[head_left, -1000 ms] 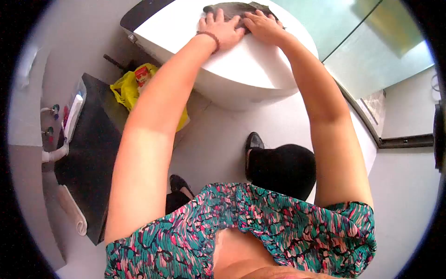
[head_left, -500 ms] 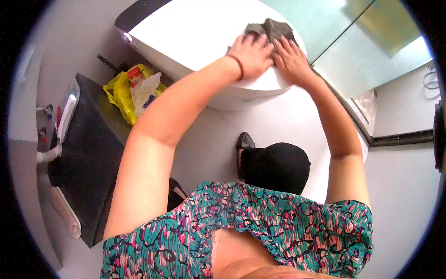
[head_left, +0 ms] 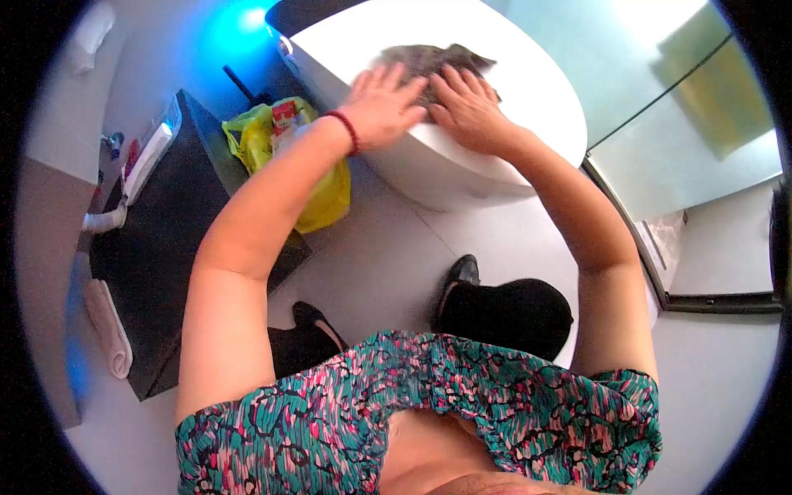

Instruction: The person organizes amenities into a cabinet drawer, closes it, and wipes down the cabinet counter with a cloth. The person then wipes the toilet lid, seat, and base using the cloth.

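A dark grey-brown cloth (head_left: 441, 62), crumpled at its edges, lies on the smooth white top (head_left: 540, 99) of what looks like a toilet. My left hand (head_left: 384, 107), with a dark red bracelet at its wrist, rests flat at the cloth's near left side, fingers spread. Beside it my right hand (head_left: 472, 114) presses down on the cloth's near right part, its fingers stretched out. The two hands nearly touch at the fingertips and thumbs. Both palms face down, and part of the cloth is hidden beneath them.
A yellow plastic bag (head_left: 326, 198) with a red packet stands left of the white fixture. Further left is a dark cabinet top (head_left: 165, 264) with a rolled light towel (head_left: 111, 330) at its edge. Glass panels (head_left: 693, 99) rise at the right. My black shoes (head_left: 464, 271) are on the grey floor.
Both hands and the cloth have slid left across the white top. The view has shifted, and a blue glow now shows behind the fixture at the upper left.
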{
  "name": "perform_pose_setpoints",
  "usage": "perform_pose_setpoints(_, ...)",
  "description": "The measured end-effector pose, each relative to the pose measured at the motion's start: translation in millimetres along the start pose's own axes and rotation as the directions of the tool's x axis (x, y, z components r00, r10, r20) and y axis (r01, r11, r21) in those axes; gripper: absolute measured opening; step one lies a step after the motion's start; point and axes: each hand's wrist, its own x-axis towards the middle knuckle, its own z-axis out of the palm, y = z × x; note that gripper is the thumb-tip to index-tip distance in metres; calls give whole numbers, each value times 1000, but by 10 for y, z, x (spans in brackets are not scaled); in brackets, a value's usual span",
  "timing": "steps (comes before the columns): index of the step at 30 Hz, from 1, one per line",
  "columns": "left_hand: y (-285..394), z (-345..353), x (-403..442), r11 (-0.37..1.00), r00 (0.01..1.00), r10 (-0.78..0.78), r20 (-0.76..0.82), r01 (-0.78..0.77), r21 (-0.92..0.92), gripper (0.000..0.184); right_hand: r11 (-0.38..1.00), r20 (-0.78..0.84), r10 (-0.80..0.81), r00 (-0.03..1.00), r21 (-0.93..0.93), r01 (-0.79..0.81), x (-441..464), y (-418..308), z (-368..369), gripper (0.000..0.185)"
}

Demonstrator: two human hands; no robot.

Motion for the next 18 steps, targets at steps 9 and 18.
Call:
perform_pose_setpoints(9, -1192, 21, 423, 925, 941, -338, 32, 326, 194, 58, 998, 128, -37, 991, -46, 43, 1711, -201, 468, 54)
perform_pose_setpoints(18, -1232, 230, 1416, 935, 946, -324, 34, 314, 163, 58, 968, -36, 154, 988, -197, -158, 2150, 715, 714, 52)
